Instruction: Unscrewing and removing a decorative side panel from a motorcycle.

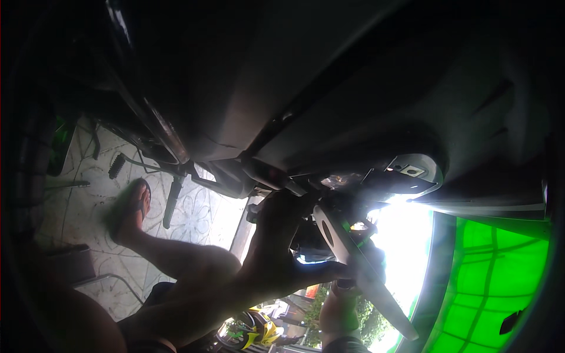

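Note:
Dark body panels of a motorbike fill the upper view. My left hand is in shadow under them, thumb and fingers curved against parts below the bodywork; what they grip is unclear. A long silver metal piece with an oblong hole at its upper end slants down to the right beside that hand. My right hand rises from the bottom to this piece, its fingers mostly hidden behind it and in glare.
A bare foot in a sandal rests on patterned floor tiles at left, near a hanging pedal. A yellow motorbike and plants show at the bottom. A bright green panel stands at right beside glaring daylight.

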`<state>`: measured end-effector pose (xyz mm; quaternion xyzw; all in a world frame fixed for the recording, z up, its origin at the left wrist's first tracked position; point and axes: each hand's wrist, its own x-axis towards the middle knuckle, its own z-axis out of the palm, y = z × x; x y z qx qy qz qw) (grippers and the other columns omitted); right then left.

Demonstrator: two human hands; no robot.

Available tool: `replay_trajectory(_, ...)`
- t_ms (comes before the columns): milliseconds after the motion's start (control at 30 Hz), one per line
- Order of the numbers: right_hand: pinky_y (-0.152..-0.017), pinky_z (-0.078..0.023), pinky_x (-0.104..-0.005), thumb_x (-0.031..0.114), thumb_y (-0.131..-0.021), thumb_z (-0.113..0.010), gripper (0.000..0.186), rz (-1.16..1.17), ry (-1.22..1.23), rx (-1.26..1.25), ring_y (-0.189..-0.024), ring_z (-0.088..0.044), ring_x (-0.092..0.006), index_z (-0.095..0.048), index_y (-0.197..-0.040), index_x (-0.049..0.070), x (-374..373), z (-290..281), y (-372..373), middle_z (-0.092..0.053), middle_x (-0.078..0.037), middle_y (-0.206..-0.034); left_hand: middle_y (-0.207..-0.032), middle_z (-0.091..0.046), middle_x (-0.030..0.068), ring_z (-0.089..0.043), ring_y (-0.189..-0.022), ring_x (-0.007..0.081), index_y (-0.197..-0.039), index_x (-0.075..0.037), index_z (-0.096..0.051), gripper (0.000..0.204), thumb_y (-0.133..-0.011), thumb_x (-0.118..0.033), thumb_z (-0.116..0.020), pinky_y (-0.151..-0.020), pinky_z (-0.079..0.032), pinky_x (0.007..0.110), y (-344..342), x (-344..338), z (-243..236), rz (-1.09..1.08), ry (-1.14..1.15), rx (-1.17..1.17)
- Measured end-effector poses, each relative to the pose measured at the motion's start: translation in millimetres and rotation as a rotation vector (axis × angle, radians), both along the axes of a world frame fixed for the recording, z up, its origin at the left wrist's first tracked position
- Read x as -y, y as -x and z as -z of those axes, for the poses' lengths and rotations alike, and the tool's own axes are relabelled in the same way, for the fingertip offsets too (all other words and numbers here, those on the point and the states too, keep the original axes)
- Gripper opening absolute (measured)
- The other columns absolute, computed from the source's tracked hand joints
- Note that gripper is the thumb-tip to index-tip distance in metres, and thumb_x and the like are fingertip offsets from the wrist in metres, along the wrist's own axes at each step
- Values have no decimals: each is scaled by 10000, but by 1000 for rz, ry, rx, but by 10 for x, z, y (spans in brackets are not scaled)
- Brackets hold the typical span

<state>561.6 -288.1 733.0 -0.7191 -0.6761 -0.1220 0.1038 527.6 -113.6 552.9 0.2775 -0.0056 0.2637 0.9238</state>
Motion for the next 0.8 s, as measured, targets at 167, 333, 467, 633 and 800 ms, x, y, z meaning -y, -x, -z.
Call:
replay_trajectory(167,-761,-556,-402,151,-776,-878,170,-68,75,-49,-770,-700,-244,-754,-881,101,-472,63,-370,-727,-45,-785,-1211,-647,116,-642,-1076,218,-1565,-44,-366,1014,-765,-255,-951,-911,-531,366,-149,171,202,453,267,218)
replay_trajectory(333,-852,-556,-463,143,-797,-875,178,-102,129,-175,-818,-712,-275,-799,-945,82,-645,81,-450,-750,-61,-812,-1159,-697,95,-670,-1078,178,-1570,-52,-339,983,-796,-185,-930,-887,-552,341,-200,184,77,203,273,281)
replay_trajectory(467,-846,-551,-447,160,-824,-856,225,-77,62,-239,-844,-714,-270,-783,-1013,61,-144,-53,-602,-752,-68,-864,-1123,-723,100,-716,-971,150,-1562,-48,-323,995,-789,-187,-934,-806,-580,313,-306,314,81,13,41,155)
replay_trajectory(633,-753,-539,-366,203,-867,-820,263,180,1,-392,-822,-698,-222,-736,-1059,44,388,-82,-783,-732,-62,-910,-1106,-720,98,-726,-824,145,-1514,-63,-407,921,-775,-192,-942,-751,-586,294,-399,459,135,366,461,265)
replay_trajectory(800,-679,-530,-302,238,-901,-790,299,395,-57,-517,-804,-686,-183,-699,-1096,31,351,7,-791,-716,-58,-947,-1074,-710,87,-713,-794,125,-1467,-87,-486,815,-790,-184,-929,-734,-581,292,-369,332,161,374,388,285)
